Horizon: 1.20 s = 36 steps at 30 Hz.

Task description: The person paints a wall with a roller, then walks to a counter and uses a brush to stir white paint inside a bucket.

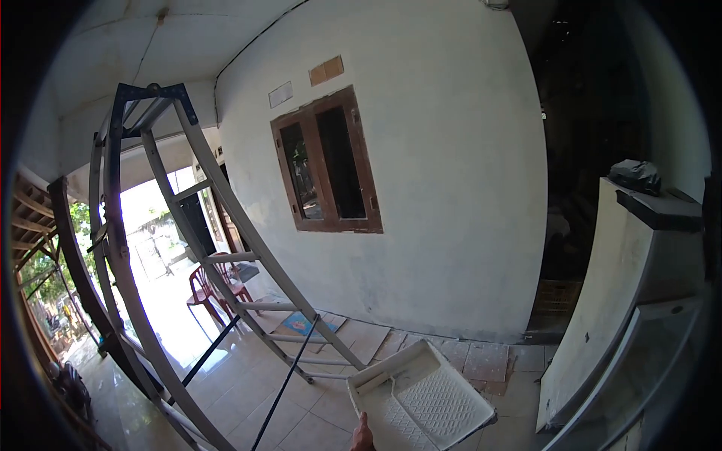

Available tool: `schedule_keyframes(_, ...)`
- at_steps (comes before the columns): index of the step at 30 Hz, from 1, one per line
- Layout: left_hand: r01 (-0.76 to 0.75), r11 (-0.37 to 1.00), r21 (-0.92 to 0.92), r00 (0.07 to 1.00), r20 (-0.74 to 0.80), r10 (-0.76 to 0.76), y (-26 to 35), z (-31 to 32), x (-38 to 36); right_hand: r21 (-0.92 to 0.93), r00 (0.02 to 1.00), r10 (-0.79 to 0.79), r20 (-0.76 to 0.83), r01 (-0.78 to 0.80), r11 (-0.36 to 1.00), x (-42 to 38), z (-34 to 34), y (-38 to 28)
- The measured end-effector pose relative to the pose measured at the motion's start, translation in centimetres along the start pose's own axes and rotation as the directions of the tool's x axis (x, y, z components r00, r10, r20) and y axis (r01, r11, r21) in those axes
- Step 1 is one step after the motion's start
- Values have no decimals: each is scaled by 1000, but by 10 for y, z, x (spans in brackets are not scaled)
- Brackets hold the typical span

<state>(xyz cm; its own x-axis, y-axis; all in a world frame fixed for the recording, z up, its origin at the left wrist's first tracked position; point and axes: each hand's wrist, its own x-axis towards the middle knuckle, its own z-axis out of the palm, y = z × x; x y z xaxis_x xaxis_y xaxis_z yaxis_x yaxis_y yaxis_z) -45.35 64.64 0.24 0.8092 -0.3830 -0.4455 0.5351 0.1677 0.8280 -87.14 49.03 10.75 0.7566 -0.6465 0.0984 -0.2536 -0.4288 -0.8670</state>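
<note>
A white paint tray (444,395) with a ribbed slope and a wire-like bar across it is at the bottom centre, tilted. My left hand (362,434) grips its near left edge, with the thumb over the rim and the other fingers hidden beneath. My right hand is out of view. Just left of the tray stands a tall metal stepladder (244,218), its legs spread on the tiled floor.
A white wall (459,173) with a brown-framed window (327,165) rises ahead. Red chairs (201,289) stand behind the ladder. At the right are a dark doorway (560,248), a pale cabinet-like block (602,301) and a leaning glass-like panel (650,361).
</note>
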Motion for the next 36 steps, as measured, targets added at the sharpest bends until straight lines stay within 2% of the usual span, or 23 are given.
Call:
schedule_keyframes(1, -1, 1000, -9, 1000, 15, 1, -3, 0, -3, -149, 983, -127, -132, 107, 983, -12, -27, -27)
schedule_keyframes(2, -3, 1000, -12, 999, 35, 3, -8, 1, -6, -314, 925, -265, -271, 175, 933, -21, -54, -58)
schedule_keyframes(3, -3, 1000, -21, 999, 53, 4, -12, 1, -10, -533, 903, -266, -338, 49, 845, -30, -89, -110)
schedule_keyframes(4, -3, 1000, -21, 997, 72, 5, -16, 0, -14, -534, 835, -277, -476, -24, 845, -44, -108, -146)
schedule_keyframes(5, -2, 1000, -26, 996, 86, 4, -19, 0, -18, -730, 677, -596, -431, 127, 672, -57, -133, -172)
schedule_keyframes(6, -1, 1000, -29, 995, 99, 4, -24, -2, -22, -820, 555, -736, -389, 155, 551, -63, -146, -196)
schedule_keyframes(8, -10, 999, -38, 993, 121, 14, -33, -4, -31, -889, 445, -841, -306, 182, 420, -59, -158, -232)
schedule_keyframes(10, -34, 999, -39, 993, 113, 38, -41, -5, -35, -909, 417, -873, -252, 209, 361, -43, -159, -252)
schedule_keyframes(14, -72, 997, -30, 997, 27, 73, -53, -3, -45, -864, 467, -858, -214, 319, 389, -10, -139, -252)
schedule_keyframes(19, -86, 996, -15, 996, -1, 86, -53, -7, -46, -613, 693, -672, -261, 418, 670, 6, -73, -167)
schedule_keyframes(21, -94, 996, -5, 995, -40, 94, -71, -20, -40, -459, 801, -541, -258, 391, 798, 6, -43, -128)
schedule_keyframes(24, -200, 978, -56, 980, -32, 199, -67, -27, -45, -260, 908, -355, -220, 296, 919, 0, -2, -84)
schedule_keyframes(25, -61, 998, -7, 992, -110, 60, -49, -25, -62, -206, 933, -303, -196, 263, 942, -4, 9, -74)
schedule_keyframes(28, -136, 981, 136, 974, -161, 158, -53, -37, -63, -109, 970, -205, -130, 192, 975, -10, 31, -57)
schedule_keyframes(29, -163, 985, 63, 965, -197, 172, -48, -33, -78, -90, 977, -181, -113, 172, 981, -12, 34, -53)
schedule_keyframes(32, -202, 979, 35, 964, -166, 205, -45, -45, -82, -46, 988, -133, -85, 129, 991, -20, 46, -40)
schedule_keyframes(34, -299, 952, 71, 938, -164, 306, -46, -56, -68, -30, 989, -123, -78, 121, 992, -23, 50, -33)
schedule_keyframes(35, -314, 945, 96, 933, -153, 326, -54, -58, -75, -34, 990, -118, -83, 116, 993, -28, 50, -29)
schedule_keyframes(36, -231, 945, 231, 956, -126, 265, -38, -55, -93, -38, 989, -116, -94, 113, 993, -33, 49, -25)
